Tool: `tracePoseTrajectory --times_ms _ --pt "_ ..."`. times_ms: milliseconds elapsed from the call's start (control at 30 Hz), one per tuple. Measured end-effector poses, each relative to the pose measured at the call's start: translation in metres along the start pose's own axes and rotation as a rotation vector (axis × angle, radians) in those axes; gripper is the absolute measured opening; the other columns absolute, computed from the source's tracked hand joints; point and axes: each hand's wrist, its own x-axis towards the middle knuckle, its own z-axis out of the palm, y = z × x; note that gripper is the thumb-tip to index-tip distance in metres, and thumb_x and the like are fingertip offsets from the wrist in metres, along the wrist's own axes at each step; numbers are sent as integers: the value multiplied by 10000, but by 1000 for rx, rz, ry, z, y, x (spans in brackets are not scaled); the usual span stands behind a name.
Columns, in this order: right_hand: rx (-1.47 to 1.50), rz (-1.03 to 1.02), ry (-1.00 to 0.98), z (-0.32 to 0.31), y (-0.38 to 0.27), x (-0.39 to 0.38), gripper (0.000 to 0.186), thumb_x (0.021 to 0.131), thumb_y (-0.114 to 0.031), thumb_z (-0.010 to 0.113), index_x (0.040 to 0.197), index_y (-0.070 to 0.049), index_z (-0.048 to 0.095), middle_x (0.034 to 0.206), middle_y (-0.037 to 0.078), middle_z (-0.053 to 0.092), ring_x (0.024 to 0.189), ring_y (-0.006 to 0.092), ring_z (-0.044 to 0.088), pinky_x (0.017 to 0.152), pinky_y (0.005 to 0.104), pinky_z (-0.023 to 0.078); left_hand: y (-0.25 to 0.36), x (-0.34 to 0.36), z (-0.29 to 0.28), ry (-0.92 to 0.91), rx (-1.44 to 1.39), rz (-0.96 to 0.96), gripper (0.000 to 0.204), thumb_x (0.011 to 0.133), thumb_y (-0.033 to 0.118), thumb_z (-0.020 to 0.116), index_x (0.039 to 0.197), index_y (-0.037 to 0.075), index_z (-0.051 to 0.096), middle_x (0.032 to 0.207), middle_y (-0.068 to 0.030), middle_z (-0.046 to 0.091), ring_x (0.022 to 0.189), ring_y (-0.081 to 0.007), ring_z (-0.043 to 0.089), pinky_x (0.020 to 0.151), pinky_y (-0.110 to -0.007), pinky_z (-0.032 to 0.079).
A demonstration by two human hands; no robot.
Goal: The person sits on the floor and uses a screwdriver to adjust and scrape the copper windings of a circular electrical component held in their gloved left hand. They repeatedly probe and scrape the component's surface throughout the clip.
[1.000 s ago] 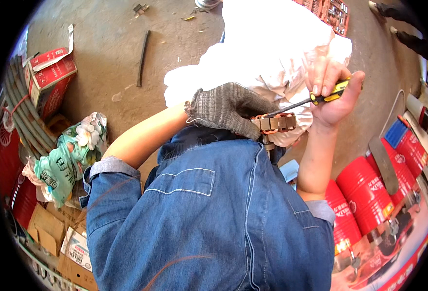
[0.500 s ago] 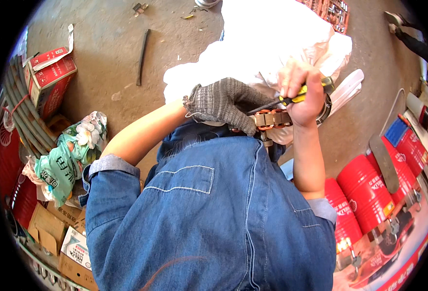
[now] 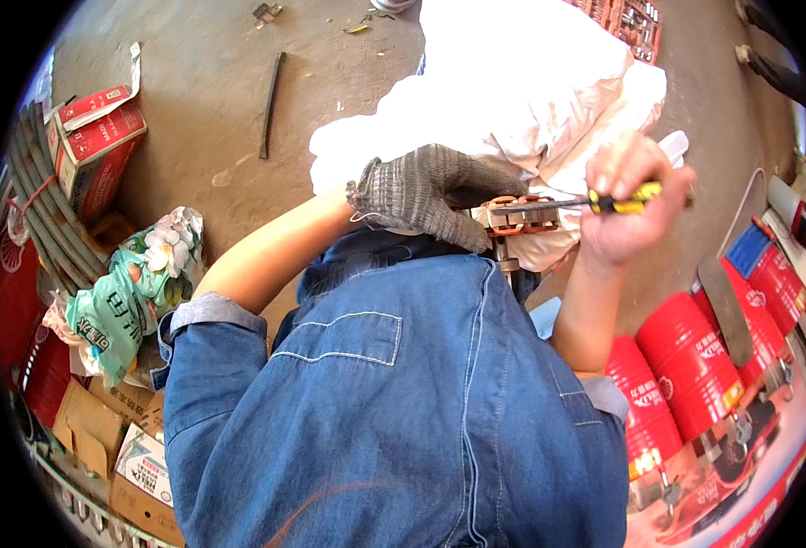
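Concrete floor (image 3: 202, 100) behind, at centre our gloved left hand (image 3: 426, 194) clamps a copper-coloured part (image 3: 520, 216), our right hand (image 3: 626, 196) fists a screwdriver (image 3: 595, 203) onto it.

The gloved left hand (image 3: 430, 194) covers most of the orange-and-metal part (image 3: 517, 215), and the screwdriver (image 3: 595, 203) tip is lost against it.

Below me, a stained concrete floor (image 3: 193, 100) in bright daylight. Red cardboard boxes (image 3: 92, 146) and hoses (image 3: 37, 210) at my left, red drums (image 3: 695, 356) at my right.
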Motion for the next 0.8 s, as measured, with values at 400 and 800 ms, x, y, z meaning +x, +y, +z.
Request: tracePoseTrajectory --times_ms 400,800 --pt "-335 -290 -73 9 -46 -76 650 928 -664 493 711 -59 588 649 93 596 527 167 558 480 272 415 -5 -3 7 158 -58 55 719 817 198 793 1416 6 446 1289 -161 623 1194 -235 605 1029 -371 482" --pt "-307 127 248 8 -56 -101 333 811 -245 824 854 -1 601 911 146 600 736 194 617 696 317 518 11 -21 46 717 520 -1 433 797 136 792 1187 42 627 1109 -98 660 1012 -203 648 898 -339 528"
